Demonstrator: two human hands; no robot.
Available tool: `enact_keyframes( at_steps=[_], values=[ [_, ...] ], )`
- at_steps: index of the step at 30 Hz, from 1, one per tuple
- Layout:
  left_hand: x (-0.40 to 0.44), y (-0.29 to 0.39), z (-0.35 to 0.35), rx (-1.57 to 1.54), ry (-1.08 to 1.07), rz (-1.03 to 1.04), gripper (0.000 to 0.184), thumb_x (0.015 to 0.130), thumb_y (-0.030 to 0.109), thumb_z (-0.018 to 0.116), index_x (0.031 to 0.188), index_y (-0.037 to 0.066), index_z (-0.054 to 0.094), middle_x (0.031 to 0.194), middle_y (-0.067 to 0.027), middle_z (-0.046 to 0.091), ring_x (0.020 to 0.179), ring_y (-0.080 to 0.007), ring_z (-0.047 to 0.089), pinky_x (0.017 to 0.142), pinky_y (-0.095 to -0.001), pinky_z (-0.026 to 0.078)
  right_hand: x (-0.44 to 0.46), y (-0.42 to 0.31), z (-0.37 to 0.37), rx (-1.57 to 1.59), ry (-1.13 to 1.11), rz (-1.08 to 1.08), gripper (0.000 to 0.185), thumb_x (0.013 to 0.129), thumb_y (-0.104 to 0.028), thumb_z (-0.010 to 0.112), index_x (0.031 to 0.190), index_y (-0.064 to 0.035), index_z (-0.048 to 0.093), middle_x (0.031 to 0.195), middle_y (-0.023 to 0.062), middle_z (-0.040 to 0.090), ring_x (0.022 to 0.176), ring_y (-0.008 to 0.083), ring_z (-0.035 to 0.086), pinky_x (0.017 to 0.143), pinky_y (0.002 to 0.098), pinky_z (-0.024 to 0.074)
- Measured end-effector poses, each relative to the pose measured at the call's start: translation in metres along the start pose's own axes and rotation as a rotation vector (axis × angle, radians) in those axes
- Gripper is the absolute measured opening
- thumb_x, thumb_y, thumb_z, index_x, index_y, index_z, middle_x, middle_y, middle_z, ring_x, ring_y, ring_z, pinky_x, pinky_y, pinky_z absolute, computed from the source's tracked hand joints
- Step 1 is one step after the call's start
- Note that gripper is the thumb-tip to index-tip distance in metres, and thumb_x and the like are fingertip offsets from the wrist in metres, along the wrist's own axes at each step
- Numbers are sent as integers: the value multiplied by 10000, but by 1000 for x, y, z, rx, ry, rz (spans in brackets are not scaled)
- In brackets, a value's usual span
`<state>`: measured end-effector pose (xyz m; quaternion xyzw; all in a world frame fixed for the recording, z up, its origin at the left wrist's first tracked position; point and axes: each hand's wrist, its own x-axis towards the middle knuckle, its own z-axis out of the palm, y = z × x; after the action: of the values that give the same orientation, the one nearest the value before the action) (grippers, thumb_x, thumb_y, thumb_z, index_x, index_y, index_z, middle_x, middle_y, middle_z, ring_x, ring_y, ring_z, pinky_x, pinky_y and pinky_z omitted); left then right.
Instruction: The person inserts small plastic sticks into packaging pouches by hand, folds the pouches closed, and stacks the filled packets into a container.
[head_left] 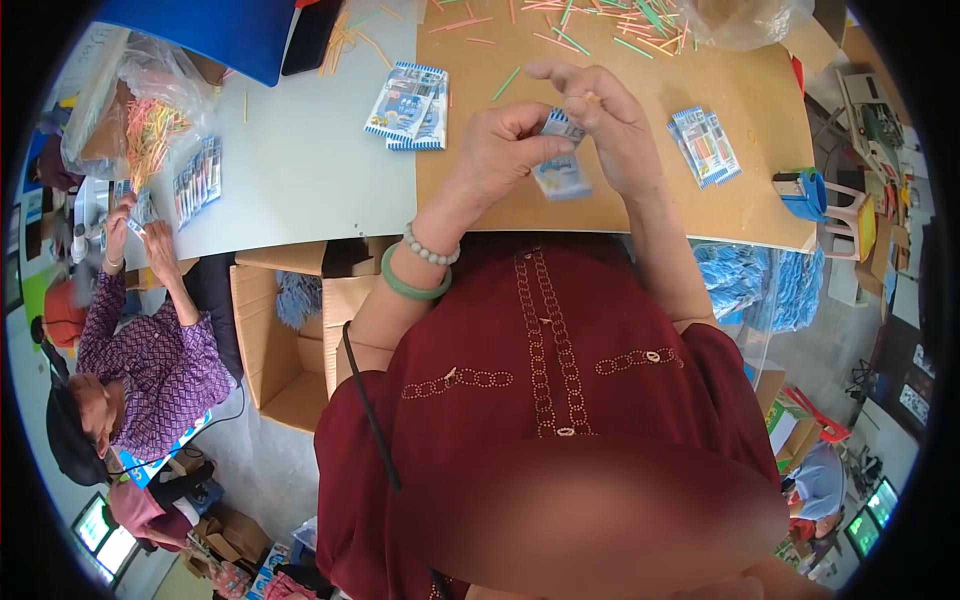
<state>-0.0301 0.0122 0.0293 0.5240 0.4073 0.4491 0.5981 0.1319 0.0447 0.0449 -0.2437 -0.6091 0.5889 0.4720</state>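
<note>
Over the tan board [450,205], my left hand [510,150] pinches a small blue-and-white packet [562,128] between thumb and fingers. My right hand [612,125] is beside it, its fingers bent round the packet's upper end; a small orange thing shows at the fingertips. Just below the hands is another blue-and-white packet [562,178], somewhat blurred. A small pile of packets [410,105] lies to the left of my hands, and a few more packets [704,147] lie to the right.
Coloured sticks [640,20] are scattered at the back beside a clear plastic bag [740,20]. A blue bin [220,30] and a dark phone [309,38] lie back left. A co-worker [165,385] handles a packet at the left. Cardboard box [290,385] below the table.
</note>
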Motion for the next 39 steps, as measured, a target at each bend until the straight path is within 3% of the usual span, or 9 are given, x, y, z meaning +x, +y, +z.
enact_keyframes(
  at_steps=[3,8,10,12,17,22,31,36,39],
  values=[
    [7,-10,-4,-35,-9,80,157,866,81,631,995,-4,657,863,-10,657,773,-82,615,687,-216,512,3,3,1,-98,-43,126,170,946,-220,495,995,-60,520,1231,140,546,1151,188,493,983,327,358],
    [20,-14,-18,-229,123,-19,192,899,104,591,1043,-5,655,910,-24,667,843,-105,618,771,-241,501,11,8,-15,-191,110,16,286,934,-220,502,1160,-49,540,1229,82,551,1168,160,463,979,306,363],
    [22,-18,-20,-256,133,28,200,905,108,583,1053,-5,655,923,-27,669,870,-110,615,793,-245,493,12,12,-25,-561,234,-52,322,909,-173,520,1197,-32,536,1177,61,572,1124,144,492,962,296,381],
    [23,-16,-21,-296,117,35,200,903,102,586,1059,-3,654,939,-43,672,890,-122,606,806,-258,483,10,14,-28,-488,104,64,312,894,-155,528,1176,-22,546,1147,58,582,1103,142,508,955,288,386],
    [21,-12,-16,-314,82,102,166,900,61,572,1026,-14,651,908,-49,663,861,-123,596,793,-255,479,5,28,-26,-496,-14,218,287,833,-45,555,1117,-23,593,1041,41,611,988,132,561,888,267,428],
    [21,-33,-28,-410,163,80,103,897,33,559,966,-10,624,889,-36,640,794,-91,587,709,-232,492,-4,25,-15,30,-8,297,341,816,-17,550,1155,12,544,1046,41,611,965,133,568,886,275,438],
    [13,0,-10,-387,173,222,156,872,15,591,1026,-9,605,920,-55,649,840,-107,606,723,-235,506,-11,36,-16,-3,97,225,214,835,8,569,1047,-18,573,940,10,610,886,83,570,787,234,460],
    [13,-13,-16,-233,97,-40,177,799,9,674,973,1,642,903,-37,648,847,-106,600,697,-241,502,-17,48,-11,57,72,297,202,837,-9,579,1038,-38,578,913,-5,603,835,61,547,731,222,454],
    [11,-20,-16,-53,105,44,155,787,6,678,940,8,659,846,-23,643,781,-101,587,668,-222,479,-18,52,-15,55,41,308,207,834,-36,599,1040,-44,588,905,-10,608,818,57,545,715,222,455]
  ],
)
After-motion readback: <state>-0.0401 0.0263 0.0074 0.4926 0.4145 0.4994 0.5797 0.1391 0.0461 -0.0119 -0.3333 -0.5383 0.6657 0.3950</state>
